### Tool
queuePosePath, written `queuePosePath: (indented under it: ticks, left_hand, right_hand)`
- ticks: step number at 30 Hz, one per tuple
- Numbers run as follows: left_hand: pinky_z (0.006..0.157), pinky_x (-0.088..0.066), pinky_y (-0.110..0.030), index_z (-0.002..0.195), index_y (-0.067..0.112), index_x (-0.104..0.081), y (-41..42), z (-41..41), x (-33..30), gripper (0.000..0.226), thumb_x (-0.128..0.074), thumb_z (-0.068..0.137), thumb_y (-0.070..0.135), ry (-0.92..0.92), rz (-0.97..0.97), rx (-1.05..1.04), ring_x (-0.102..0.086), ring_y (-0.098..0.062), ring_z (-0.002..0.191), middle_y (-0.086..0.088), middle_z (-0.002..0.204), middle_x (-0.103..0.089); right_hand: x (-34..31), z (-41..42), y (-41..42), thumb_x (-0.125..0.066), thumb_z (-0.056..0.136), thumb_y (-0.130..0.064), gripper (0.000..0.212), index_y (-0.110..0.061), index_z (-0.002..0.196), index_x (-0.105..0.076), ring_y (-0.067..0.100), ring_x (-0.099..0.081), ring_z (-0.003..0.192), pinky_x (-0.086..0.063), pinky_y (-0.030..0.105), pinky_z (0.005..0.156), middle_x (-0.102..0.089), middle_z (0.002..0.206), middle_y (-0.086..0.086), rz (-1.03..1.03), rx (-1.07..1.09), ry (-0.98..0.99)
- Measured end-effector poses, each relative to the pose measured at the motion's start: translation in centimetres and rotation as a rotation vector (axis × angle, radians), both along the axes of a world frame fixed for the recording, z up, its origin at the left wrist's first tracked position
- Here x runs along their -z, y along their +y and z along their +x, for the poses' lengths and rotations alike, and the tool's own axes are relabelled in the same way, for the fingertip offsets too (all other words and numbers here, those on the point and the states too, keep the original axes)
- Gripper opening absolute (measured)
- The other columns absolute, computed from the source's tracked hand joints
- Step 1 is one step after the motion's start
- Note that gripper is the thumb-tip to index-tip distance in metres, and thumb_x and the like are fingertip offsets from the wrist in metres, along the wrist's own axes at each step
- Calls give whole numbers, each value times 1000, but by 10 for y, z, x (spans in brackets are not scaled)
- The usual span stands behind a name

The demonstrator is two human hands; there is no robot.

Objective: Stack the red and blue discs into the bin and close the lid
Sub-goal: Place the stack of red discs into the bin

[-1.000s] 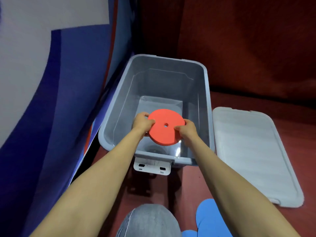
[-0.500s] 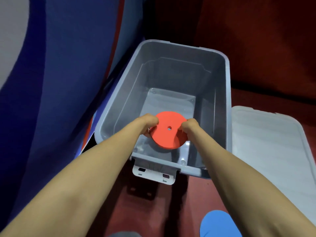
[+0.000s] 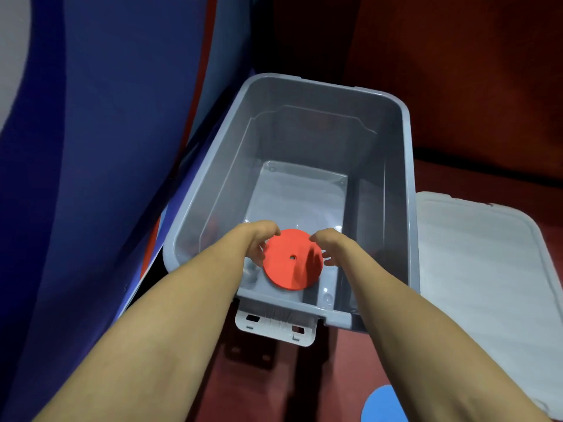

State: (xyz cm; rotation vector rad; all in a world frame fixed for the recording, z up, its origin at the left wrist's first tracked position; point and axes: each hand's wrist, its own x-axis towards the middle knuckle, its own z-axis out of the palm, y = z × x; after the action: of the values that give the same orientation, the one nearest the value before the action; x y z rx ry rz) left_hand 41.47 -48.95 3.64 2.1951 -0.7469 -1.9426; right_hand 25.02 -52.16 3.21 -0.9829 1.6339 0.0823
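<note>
red disc: flat, round, small hole in the middle; inside the bin at the near end, low down by the bin floor; can't tell if it rests fully on the floor
bin: grey see-through plastic tub, top open, on the dark red floor; white latch tab hangs off the near rim
left hand: reaches down into the bin, at the disc's left edge; fingers curled loosely, tips just beside or touching the edge, no clear grip
right hand: inside the bin at the disc's right edge; fingers spread and relaxed, slightly blurred, tips near the edge, not clamped on it
hands state: both loose and fairly wide, neither plainly holding the disc
lid: pale grey, lies flat on the floor just right of the bin, off the bin
blue disc: partly in view at the bottom edge, on the floor, well apart from the bin, right forearm crosses beside it
left side: blue and white panel stands close against the bin's left wall
back: dark red wall behind the bin
</note>
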Motion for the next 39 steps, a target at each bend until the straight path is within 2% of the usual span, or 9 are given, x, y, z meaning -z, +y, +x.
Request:
queuePosePath:
  ticks: [3, 7, 14, 17, 21, 23, 27, 32, 39]
  left_hand:
    - [71, -48, -41, 128, 9, -49, -2, -3, -5, 37, -41, 97, 27, 15, -91, -1, -44, -22, 70, -12, 108, -41]
    - [62, -47, -35, 127, 11, -48, -5, -5, -14, 37, -39, 99, 33, 16, -202, -92, -48, -20, 71, -9, 111, -47]
    - [70, -48, -36, 107, 12, -54, -7, -15, -37, 26, -40, 98, 33, 44, -305, -156, -53, -25, 80, -8, 107, -52]
    - [66, -48, -33, 103, 12, -55, -9, -22, -57, 21, -42, 96, 26, 34, -368, -154, -54, -26, 81, -9, 106, -54]
    - [63, -46, -30, 102, 10, -56, -9, -35, -80, 20, -41, 95, 21, 31, -445, -175, -55, -24, 77, -9, 103, -55]
    - [64, -47, -30, 103, 10, -57, -6, -44, -89, 22, -40, 94, 20, 37, -487, -196, -56, -23, 77, -9, 103, -57]
    - [64, -48, -30, 105, 9, -60, 3, -62, -101, 24, -41, 93, 19, 55, -541, -248, -59, -22, 74, -8, 102, -61]
    - [59, -48, -28, 105, 8, -62, 20, -75, -120, 29, -40, 91, 21, 80, -605, -290, -63, -20, 70, -8, 98, -66]
    - [58, -48, -27, 93, 11, -61, 62, -113, -162, 23, -40, 91, 21, 85, -706, -330, -61, -23, 66, -8, 89, -66]
  right_hand:
    - [1, 1, -2, -49, 96, -23, 34, -9, 127, -53, 27, -53, 102, -48, 39, 87, -52, 119, 8, -43, 101, -101]
    - [-6, 3, -3, -49, 96, -24, 23, -14, 116, -56, 25, -52, 95, -50, 41, 91, -56, 115, 10, -103, 188, -226]
    - [-28, 5, 0, -51, 95, -23, 17, -14, 109, -58, 23, -52, 84, -50, 36, 74, -57, 109, 8, -191, 268, -322]
    - [-42, 2, 4, -52, 95, -22, 20, -12, 110, -59, 22, -55, 83, -53, 35, 74, -60, 106, 9, -241, 309, -336]
    - [-62, -3, 14, -53, 94, -21, 18, -12, 108, -60, 23, -59, 89, -55, 38, 84, -62, 111, 11, -289, 356, -371]
    - [-75, -7, 22, -52, 93, -19, 14, -13, 103, -61, 23, -62, 92, -57, 37, 82, -63, 112, 11, -333, 388, -391]
    - [-96, -19, 38, -53, 94, -20, 25, -9, 115, -62, 25, -65, 97, -57, 29, 73, -65, 112, 11, -444, 441, -435]
    - [-126, -28, 53, -54, 94, -17, 15, -10, 102, -64, 22, -62, 84, -57, 31, 73, -63, 101, 13, -572, 491, -512]
    - [-155, -67, 92, -53, 93, -17, 25, -11, 114, -65, 21, -65, 89, -57, 30, 76, -68, 106, 11, -682, 470, -540]
